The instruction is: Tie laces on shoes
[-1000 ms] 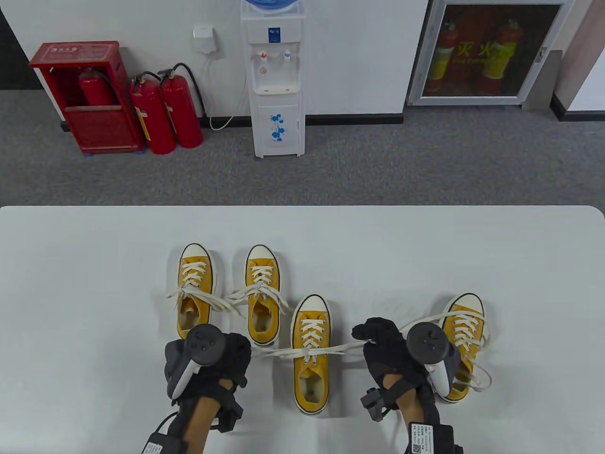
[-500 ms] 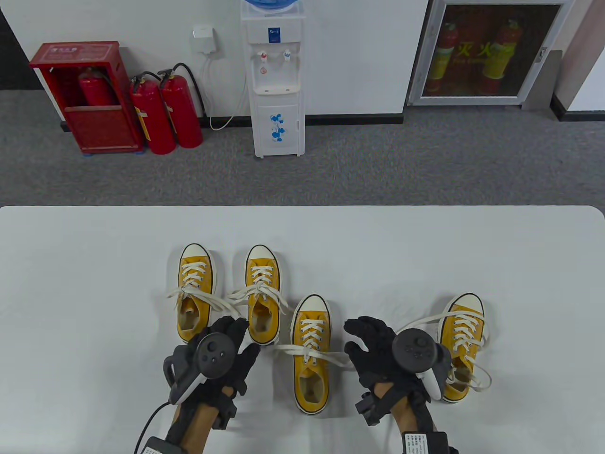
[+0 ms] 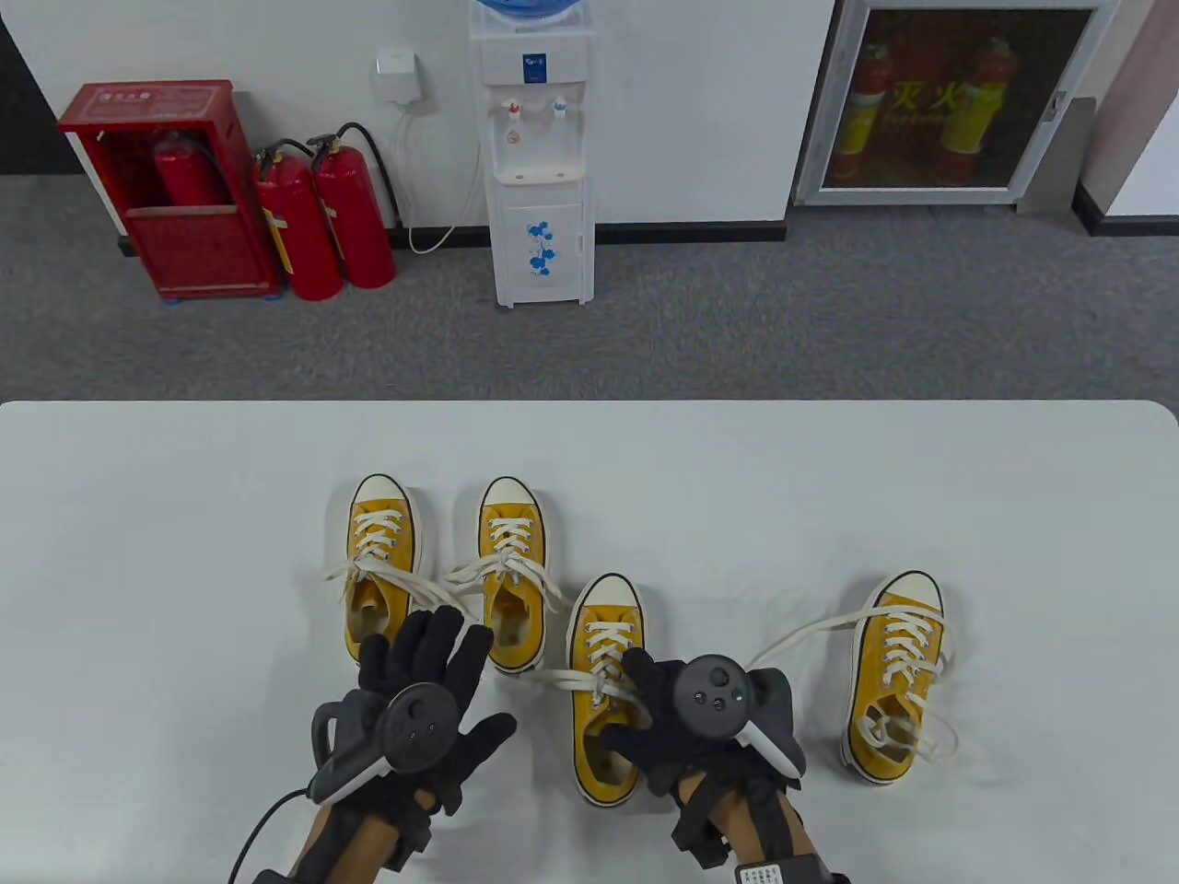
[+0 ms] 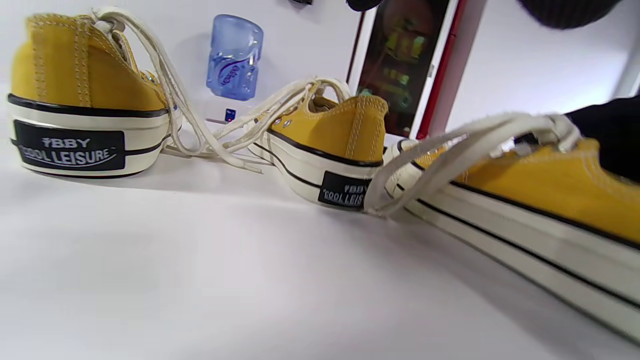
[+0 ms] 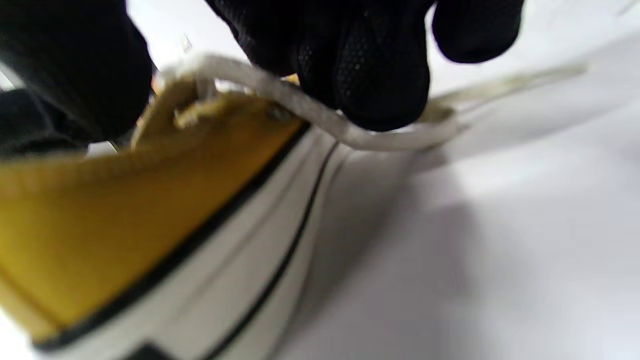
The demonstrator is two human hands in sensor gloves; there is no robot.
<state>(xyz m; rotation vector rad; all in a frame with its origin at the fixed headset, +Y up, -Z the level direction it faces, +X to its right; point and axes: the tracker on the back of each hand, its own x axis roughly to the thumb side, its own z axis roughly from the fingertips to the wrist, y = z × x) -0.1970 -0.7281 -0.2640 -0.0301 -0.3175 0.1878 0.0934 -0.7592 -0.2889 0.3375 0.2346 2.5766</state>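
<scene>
Four yellow sneakers with white laces stand on the white table [image 3: 184, 552]. The third shoe [image 3: 603, 635] sits between my hands, also in the left wrist view [image 4: 540, 185] and the right wrist view [image 5: 125, 210]. Its lace [image 3: 564, 680] crosses once and lies slack. My right hand [image 3: 631, 704] is on this shoe. Its fingertips [image 5: 380, 75] press on the lace [image 5: 320, 120] at the top eyelets, with the thumb over the shoe's opening. My left hand [image 3: 461, 677] is open with fingers spread, left of the shoe, holding nothing.
Two sneakers [image 3: 378, 562] [image 3: 511, 562] with loosely crossed laces stand left and behind; their heels show in the left wrist view [image 4: 70, 75] [image 4: 340, 130]. A fourth sneaker [image 3: 898, 672] with loose laces stands at the right. A water dispenser [image 3: 539, 157] and fire extinguishers [image 3: 322, 221] stand beyond the table.
Both hands held the third shoe's lace ends stretched out sideways, then let go. The lace went slack. My left hand opened; my right hand moved left onto the shoe.
</scene>
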